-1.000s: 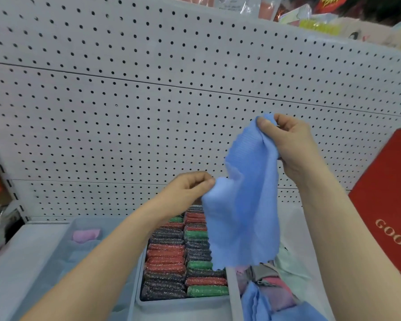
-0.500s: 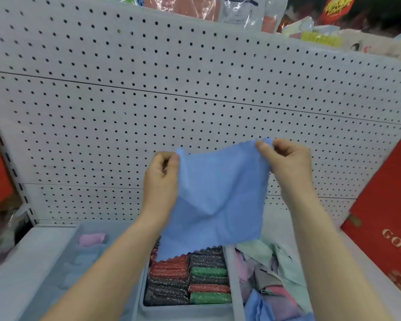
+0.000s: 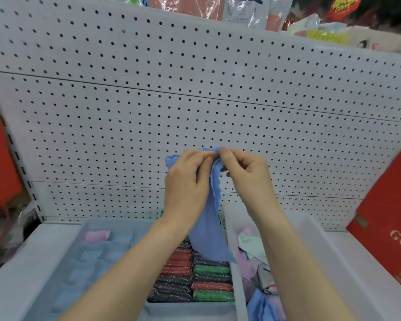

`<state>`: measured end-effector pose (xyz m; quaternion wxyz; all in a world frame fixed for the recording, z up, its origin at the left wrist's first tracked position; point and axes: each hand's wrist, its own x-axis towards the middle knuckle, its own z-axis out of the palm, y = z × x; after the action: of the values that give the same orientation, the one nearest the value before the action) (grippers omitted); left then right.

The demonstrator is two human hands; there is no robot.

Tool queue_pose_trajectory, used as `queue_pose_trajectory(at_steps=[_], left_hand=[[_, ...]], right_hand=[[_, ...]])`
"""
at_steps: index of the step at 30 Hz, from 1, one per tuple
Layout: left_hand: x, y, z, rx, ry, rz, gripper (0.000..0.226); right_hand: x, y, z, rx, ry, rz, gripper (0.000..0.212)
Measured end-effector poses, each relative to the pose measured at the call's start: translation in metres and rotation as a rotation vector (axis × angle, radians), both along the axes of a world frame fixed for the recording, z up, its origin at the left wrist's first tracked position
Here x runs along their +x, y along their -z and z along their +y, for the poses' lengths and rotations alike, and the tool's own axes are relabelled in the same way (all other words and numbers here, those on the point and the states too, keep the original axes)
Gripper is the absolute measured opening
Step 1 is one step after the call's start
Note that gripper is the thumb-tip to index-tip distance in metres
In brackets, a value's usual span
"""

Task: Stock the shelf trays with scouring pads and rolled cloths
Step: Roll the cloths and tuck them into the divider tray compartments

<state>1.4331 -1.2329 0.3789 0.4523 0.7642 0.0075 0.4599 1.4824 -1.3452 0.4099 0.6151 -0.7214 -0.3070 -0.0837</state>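
Pinching the top edge of the blue cloth (image 3: 207,228), both hands are meeting up in front of the white pegboard (image 3: 195,100). The left hand (image 3: 185,186) is curling its fingers and thumb round the cloth's upper corner, and the right hand (image 3: 248,174) is nipping the same edge between thumb and forefinger, so the fingertips of the two hands are touching. The cloth is hanging straight down between the wrists, gathered narrow, and its lower end is dangling over the middle tray (image 3: 190,309). That tray is sitting packed with scouring pads (image 3: 210,271) in red, green and dark rows. Just beside it, the left tray (image 3: 125,224) is showing a pink rolled cloth (image 3: 96,236) at the back and pale blue rolls, blurred, nearer the front. The right tray (image 3: 306,218) is holding a loose heap of cloths (image 3: 252,262) in mixed colours. A red box (image 3: 389,205) with gold lettering is leaning at the far right.
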Motion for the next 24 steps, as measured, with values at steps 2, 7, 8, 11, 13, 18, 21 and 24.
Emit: queue_pose_trajectory(at_steps=[2,7,8,11,13,18,21,24], left_hand=[[0.002,0.004,0.004,0.049,0.050,0.015,0.028],[-0.003,0.007,0.016,0.177,-0.009,0.059,0.039],[-0.005,0.005,0.020,0.195,-0.072,0.061,0.046],[-0.004,-0.004,0.040,0.081,-0.010,0.281,0.089],[-0.004,-0.012,0.051,-0.127,0.243,0.506,0.098],[-0.002,-0.013,0.053,-0.574,0.536,0.493,0.024],[0.000,-0.012,0.047,-0.592,0.489,0.436,0.014],[-0.002,-0.013,0.043,-0.511,0.441,0.430,0.010]], right_hand=[[0.002,0.001,-0.002,0.008,-0.032,0.030,0.018],[0.010,0.007,-0.006,-0.005,-0.073,0.069,0.023],[0.011,0.006,-0.009,0.000,-0.079,0.093,0.023],[0.013,-0.002,-0.018,0.012,-0.145,0.180,0.020],[0.016,-0.008,-0.023,0.029,-0.199,0.219,0.019],[0.024,-0.011,-0.037,0.056,-0.156,0.351,0.022],[0.027,0.000,-0.039,0.022,-0.142,0.408,0.023],[0.024,0.013,-0.036,0.000,-0.101,0.378,0.019]])
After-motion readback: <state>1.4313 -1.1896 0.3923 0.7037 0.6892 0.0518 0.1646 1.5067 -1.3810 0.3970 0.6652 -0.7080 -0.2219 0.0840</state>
